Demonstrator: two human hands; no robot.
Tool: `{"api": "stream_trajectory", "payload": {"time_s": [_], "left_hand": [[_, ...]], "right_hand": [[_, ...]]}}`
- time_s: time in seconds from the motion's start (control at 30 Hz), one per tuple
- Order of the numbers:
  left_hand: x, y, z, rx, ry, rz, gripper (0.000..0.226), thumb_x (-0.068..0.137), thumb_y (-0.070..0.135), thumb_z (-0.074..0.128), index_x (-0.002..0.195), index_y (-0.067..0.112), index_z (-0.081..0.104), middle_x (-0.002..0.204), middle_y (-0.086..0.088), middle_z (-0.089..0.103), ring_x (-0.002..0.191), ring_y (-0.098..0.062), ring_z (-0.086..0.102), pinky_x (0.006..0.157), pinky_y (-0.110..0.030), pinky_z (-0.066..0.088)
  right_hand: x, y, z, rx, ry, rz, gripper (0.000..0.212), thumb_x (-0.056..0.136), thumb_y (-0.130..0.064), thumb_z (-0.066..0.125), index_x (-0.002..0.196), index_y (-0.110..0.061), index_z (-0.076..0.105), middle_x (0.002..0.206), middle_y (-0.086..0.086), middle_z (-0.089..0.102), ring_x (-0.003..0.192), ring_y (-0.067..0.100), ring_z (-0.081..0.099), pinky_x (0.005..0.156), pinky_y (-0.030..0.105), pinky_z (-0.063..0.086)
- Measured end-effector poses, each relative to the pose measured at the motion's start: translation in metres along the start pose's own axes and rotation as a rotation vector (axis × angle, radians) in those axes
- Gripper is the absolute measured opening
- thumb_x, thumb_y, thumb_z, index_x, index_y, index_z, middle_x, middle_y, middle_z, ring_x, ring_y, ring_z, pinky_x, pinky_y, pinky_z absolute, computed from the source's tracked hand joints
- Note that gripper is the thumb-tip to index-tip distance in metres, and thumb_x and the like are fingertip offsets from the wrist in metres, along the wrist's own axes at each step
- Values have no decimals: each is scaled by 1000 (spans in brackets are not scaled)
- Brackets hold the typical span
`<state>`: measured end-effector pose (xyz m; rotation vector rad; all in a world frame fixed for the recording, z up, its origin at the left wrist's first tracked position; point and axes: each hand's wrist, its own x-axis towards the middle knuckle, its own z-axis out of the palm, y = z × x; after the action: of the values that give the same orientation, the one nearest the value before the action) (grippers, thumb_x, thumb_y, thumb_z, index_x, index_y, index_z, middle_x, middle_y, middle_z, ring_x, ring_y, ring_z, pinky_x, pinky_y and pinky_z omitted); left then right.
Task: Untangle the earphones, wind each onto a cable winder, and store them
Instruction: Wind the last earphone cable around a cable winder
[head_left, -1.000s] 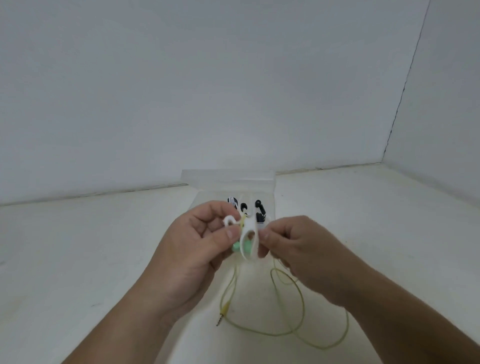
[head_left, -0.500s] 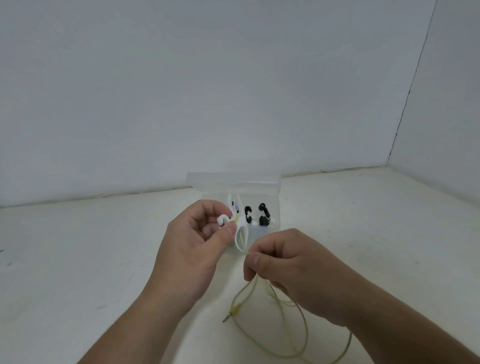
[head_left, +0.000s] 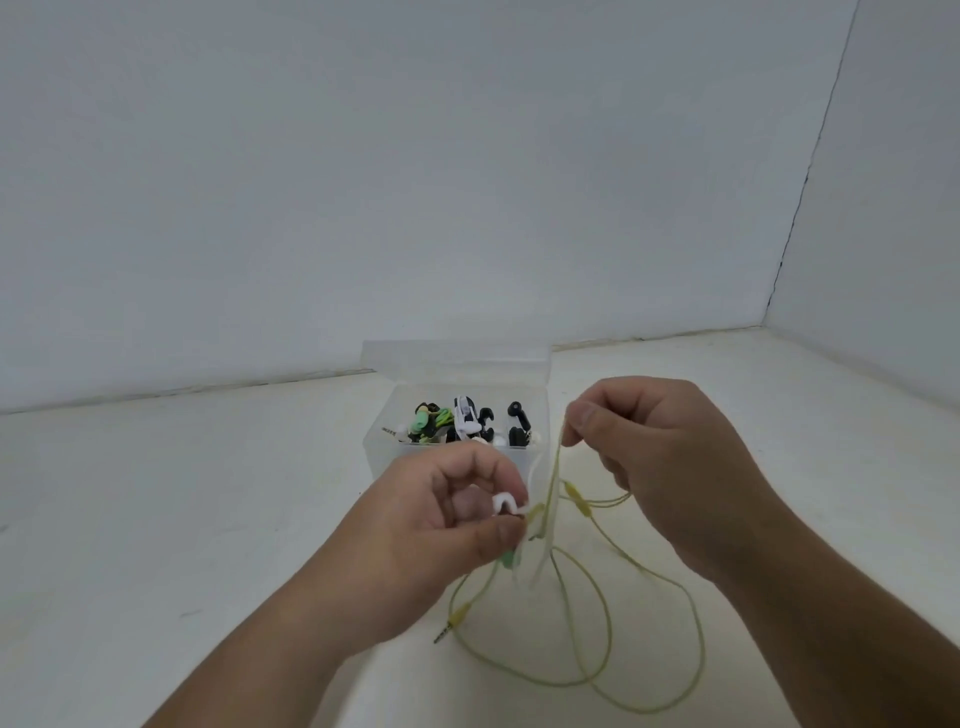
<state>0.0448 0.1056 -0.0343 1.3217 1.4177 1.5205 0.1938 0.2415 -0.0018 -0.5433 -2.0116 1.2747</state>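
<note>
Where lid gapes, box of wound earphones.

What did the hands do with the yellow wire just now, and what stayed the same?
The right hand went up and to the right, pulling the yellow wire tight above the white winder. The left hand still pinches that winder. The clear box of wound earphones has not moved, and the plug still lies on the table.

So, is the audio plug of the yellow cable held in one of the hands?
No, the plug lies free on the table below the left hand.
</note>
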Motion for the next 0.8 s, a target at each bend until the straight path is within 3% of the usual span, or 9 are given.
{"api": "stream_trajectory", "payload": {"time_s": [0.07, 0.2, 0.33, 0.5, 0.63, 0.8], "left_hand": [[0, 0, -2, -49, -33, 9, 18, 75, 15, 80, 90, 12, 69, 74, -38, 47, 76, -32, 46, 73, -40, 40], [-1, 4, -3, -146, -31, 61, 22, 68, 13, 82, 87, 9, 70, 76, -20, 61, 69, -22, 60, 66, -23, 51], [2, 6, 1, -197, 204, 142, 18, 68, 5, 77, 84, 5, 68, 67, -3, 66, 58, -8, 62, 57, -12, 48], [7, -3, -6, -141, 424, 107, 18, 69, 14, 75, 87, 12, 72, 80, -7, 71, 73, -14, 67, 67, -19, 52], [7, -3, -6, -96, 454, 106, 16, 70, 15, 76, 85, 13, 73, 80, -6, 72, 74, -13, 66, 68, -18, 51], [4, 1, -6, 40, 441, 97, 14, 76, 6, 79, 86, 11, 70, 59, 12, 58, 57, -3, 53, 61, -14, 45]], "right_hand": [[0, 1, 1, -30, 21, 16, 31, 95, -22, 61, 65, -19, 70, 51, 3, 33, 50, 18, 27, 45, 26, 25], [-1, 4, 8, -124, -108, 130, 34, 96, -30, 61, 65, -21, 71, 53, 3, 34, 47, 16, 25, 42, 23, 23], [-6, 8, 19, -230, -386, 221, 39, 101, -32, 53, 66, -24, 70, 57, 2, 41, 48, 15, 30, 43, 22, 26], [-12, 3, 28, -222, -558, 166, 31, 102, -28, 50, 80, -23, 71, 52, -8, 44, 48, 11, 36, 48, 23, 32], [-12, -2, 26, -231, -554, 127, 29, 100, -28, 54, 79, -21, 73, 52, -7, 42, 48, 13, 34, 48, 24, 31], [-11, -6, 15, -134, -440, 127, 32, 97, -23, 57, 70, -15, 72, 53, -1, 40, 53, 19, 30, 48, 28, 24]]}}
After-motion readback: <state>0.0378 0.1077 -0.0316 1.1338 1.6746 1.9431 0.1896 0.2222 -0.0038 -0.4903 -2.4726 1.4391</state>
